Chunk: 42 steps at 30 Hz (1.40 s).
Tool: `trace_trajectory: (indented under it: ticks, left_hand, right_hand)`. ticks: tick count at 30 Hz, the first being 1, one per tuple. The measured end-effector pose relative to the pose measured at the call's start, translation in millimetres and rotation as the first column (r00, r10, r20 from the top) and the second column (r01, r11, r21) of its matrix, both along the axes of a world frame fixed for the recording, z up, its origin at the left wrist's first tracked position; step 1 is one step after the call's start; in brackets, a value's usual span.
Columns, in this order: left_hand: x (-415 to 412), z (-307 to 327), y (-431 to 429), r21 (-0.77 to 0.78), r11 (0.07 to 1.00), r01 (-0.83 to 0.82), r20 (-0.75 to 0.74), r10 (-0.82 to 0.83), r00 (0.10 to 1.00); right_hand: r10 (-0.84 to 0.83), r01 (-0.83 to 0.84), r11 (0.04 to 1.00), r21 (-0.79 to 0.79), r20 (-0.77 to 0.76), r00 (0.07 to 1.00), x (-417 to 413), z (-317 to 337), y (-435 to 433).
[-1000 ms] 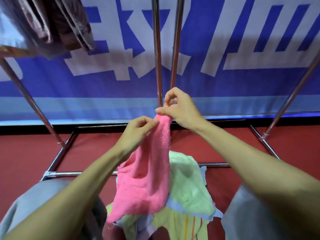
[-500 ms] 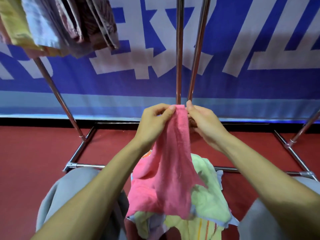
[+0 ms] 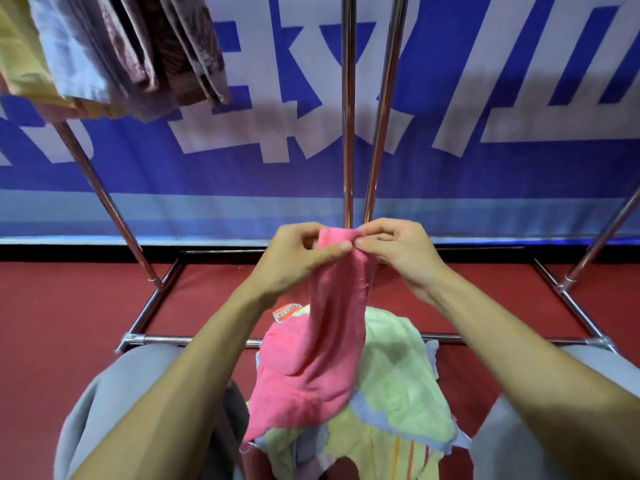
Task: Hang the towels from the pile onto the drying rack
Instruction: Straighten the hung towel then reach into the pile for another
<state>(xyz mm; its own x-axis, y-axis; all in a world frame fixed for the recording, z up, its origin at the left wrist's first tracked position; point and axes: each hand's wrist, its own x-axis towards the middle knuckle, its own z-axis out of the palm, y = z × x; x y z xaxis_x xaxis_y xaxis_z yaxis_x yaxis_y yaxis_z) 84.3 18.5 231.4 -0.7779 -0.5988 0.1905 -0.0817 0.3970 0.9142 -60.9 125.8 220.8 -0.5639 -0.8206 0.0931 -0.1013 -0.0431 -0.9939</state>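
both hands hold the pink towel point(image 3: 332, 341) up in front of the drying rack point(image 3: 348, 133). the left hand point(image 3: 294, 261) pinches the towel's top edge between the thumb and curled fingers point(image 3: 332, 251). the right hand point(image 3: 398, 258) pinches the same edge just beside it, its fingers point(image 3: 374, 242) curled tight on the cloth. the fingertips of the two hands nearly meet.

the top edge is bunched narrow between the hands. from there the towel hangs down with its long axis near vertical in the view, upper end at the hands and lower end pointing back toward the person. it is gathered and slim above, then widens and swings a little to the left below, where its lower part lies on the pile of towels point(image 3: 367, 441).

the pile sits on the red floor point(image 3: 52, 323) between the person's grey-clad knees point(image 3: 114, 393). a pale green towel point(image 3: 398, 386) lies uppermost, right of the pink one, and a yellow striped towel point(image 3: 391, 455) lies nearer the person.

two shiny upright rack poles rise side by side just behind the hands; whether the pink towel touches them cannot be told. at upper left, hung towels point(image 3: 104, 53) drape from the rack, ends pointing down. a blue and white banner point(image 3: 502, 168) covers the wall behind.
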Motion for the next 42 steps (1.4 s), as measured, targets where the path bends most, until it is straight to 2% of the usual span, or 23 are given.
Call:
trace_trajectory:
  ticks: [4,7,10,12,17,20,23,28,32,34,36,38,40,42]
  left_hand:
    - [2,4,4,-0.022,0.999,-0.034,-0.037,0.033,0.999]
    - [2,6,6,0.037,0.997,-0.061,-0.101,0.064,0.993]
    - [-3,-7,13,0.119,0.992,-0.038,-0.083,0.048,0.995]
    - [-8,-10,19,0.194,0.981,-0.015,-0.084,0.032,0.996]
    - [-11,5,18,0.551,0.833,-0.048,-0.235,0.21,0.949]
    - [-7,12,12,0.671,0.738,0.063,-0.359,0.249,0.9]
    - [4,17,-2,0.75,0.613,0.249,-0.499,0.278,0.821]
    - [21,23,-17,0.794,0.508,0.334,-0.564,0.41,0.717]
    - [32,28,-28,0.846,0.357,0.396,-0.533,0.571,0.624]
    - [35,25,-36,0.869,0.285,0.404,-0.484,0.653,0.582]
    - [37,20,-43,0.897,0.271,0.349,-0.434,0.691,0.579]
    - [34,16,-46,0.931,0.288,0.225,-0.365,0.695,0.62]
    - [25,9,-45,0.938,0.346,-0.003,-0.239,0.655,0.717]
    - [12,0,-34,0.923,0.368,-0.111,-0.151,0.614,0.775]
  right_hand:
    - [0.044,-0.044,0.999,-0.004,-0.048,0.998,-3,2,0]
    - [0.094,-0.092,0.996,0.019,-0.22,0.971,-9,4,2]
    - [0.174,-0.097,0.981,0.166,-0.551,0.816,-12,-3,2]
    - [0.21,-0.074,0.97,0.231,-0.649,0.731,-14,-8,2]
    - [0.193,0.003,0.966,0.26,-0.725,0.661,-19,-13,-4]
    - [0.277,0.002,0.936,0.352,-0.739,0.614,-24,-24,-6]
    - [0.41,0.005,0.86,0.51,-0.698,0.587,-28,-42,-9]
    - [0.476,0.044,0.796,0.603,-0.671,0.569,-25,-58,-12]
    - [0.443,0.073,0.792,0.606,-0.654,0.614,-26,-58,-12]
    - [0.426,0.048,0.77,0.637,-0.567,0.705,-27,-55,-10]
    - [0.396,-0.048,0.761,0.648,-0.404,0.825,-28,-50,-6]
    - [0.35,-0.137,0.787,0.602,-0.251,0.903,-28,-39,-1]
    - [0.281,-0.22,0.853,0.474,-0.062,0.958,-23,-23,6]
    - [0.211,-0.244,0.923,0.297,0.139,0.968,-16,-9,11]
